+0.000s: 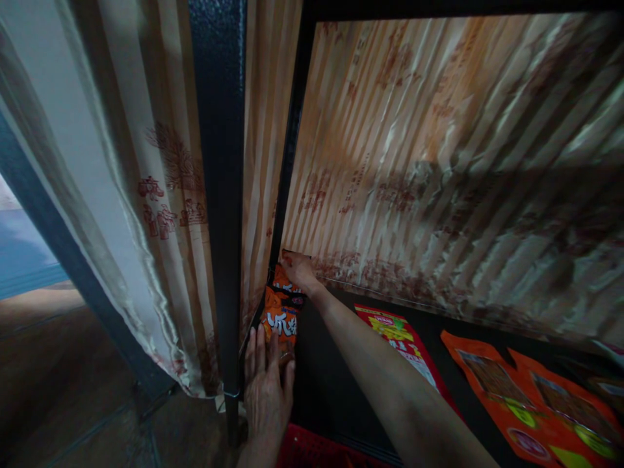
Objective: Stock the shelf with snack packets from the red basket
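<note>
An orange snack packet [281,313] with white lettering stands at the far left corner of a dark shelf [326,390]. My right hand [298,269] reaches deep to the shelf's back and is closed on the packet's top edge. Flat against the packet's lower front lies my left hand [266,390], fingers stretched out and pointing upward, beside the black upright post [220,195].
A red and yellow packet [402,341] and two orange packets [531,396] lie flat on the shelf to the right. A striped beige curtain [439,162] hangs behind the shelf and at the left. A red crate edge [316,452] shows below. Wooden floor is at the lower left.
</note>
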A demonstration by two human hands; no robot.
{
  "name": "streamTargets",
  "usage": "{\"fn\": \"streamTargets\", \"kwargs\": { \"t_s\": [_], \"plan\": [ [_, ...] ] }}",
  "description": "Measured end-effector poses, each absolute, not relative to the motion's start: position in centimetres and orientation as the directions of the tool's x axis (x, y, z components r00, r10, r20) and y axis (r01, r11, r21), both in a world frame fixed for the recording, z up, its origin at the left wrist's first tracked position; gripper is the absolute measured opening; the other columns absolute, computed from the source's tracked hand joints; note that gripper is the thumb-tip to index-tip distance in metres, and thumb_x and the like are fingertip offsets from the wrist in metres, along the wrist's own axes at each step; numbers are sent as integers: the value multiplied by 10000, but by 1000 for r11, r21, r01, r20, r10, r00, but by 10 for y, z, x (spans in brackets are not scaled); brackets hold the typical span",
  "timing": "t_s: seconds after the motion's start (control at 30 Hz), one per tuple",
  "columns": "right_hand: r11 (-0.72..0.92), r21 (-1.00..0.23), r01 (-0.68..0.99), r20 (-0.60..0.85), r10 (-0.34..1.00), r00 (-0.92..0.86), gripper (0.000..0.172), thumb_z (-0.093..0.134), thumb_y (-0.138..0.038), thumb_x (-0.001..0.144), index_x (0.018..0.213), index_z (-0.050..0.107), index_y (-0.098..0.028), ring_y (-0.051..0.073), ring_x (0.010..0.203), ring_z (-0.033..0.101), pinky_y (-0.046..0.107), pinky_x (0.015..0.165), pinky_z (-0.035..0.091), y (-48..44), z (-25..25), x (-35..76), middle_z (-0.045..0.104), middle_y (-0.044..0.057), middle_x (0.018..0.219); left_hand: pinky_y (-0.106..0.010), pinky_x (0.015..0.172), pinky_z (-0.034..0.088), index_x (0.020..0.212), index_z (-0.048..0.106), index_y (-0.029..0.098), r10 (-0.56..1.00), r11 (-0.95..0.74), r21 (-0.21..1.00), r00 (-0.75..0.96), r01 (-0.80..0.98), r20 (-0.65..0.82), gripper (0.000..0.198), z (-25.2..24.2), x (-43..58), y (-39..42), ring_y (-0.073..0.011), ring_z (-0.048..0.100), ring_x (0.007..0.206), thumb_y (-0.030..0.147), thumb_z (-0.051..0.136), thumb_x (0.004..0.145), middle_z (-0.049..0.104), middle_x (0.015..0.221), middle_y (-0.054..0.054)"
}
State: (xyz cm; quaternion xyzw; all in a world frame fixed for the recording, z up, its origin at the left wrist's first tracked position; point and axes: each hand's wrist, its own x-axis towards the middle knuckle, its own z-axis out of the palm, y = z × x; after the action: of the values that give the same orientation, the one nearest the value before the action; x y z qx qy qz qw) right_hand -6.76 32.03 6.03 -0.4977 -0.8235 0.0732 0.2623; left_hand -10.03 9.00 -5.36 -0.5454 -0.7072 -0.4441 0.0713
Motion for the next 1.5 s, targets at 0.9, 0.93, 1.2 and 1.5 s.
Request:
{"fn": "streamTargets", "kwargs": {
  "t_s": [0.9,0.93,1.2,1.5],
  "plan": [
    [534,-323,782,332,837,-434,247,482,-251,883,879,725,-203,215,1039,589,340,950,386,322,43,-47,680,88,1030,-523,1077,285,1406,333,252,749,59,396,-303,916,589,549,-41,-101,84,-284,175,1399,238,445,868,289,1503,-85],
    [540,-330,774,347,832,-432,238,488,-244,879,908,720,-200,216,1032,594,344,951,390,323,43,-48,681,91,1028,-524,1077,284,1407,329,257,747,57,403,-307,913,589,553,-41,-101,84,-283,173,1399,236,446,867,287,1504,-81],
    [589,-390,707,517,776,-362,364,405,-340,919,1142,635,-167,220,1217,489,383,1023,369,306,51,-32,572,127,1271,-538,1069,283,1415,316,213,764,15,421,-282,907,580,578,-35,-101,78,-315,84,1411,263,471,860,166,1539,-113],
    [848,-111,519,497,499,-710,294,478,-292,898,1121,647,-202,270,1259,433,493,1050,289,229,38,-34,619,88,1229,-520,1084,269,1393,358,173,745,-43,396,-234,917,625,575,-38,-103,76,-303,134,1406,257,501,843,268,1501,-148]
  ]
}}
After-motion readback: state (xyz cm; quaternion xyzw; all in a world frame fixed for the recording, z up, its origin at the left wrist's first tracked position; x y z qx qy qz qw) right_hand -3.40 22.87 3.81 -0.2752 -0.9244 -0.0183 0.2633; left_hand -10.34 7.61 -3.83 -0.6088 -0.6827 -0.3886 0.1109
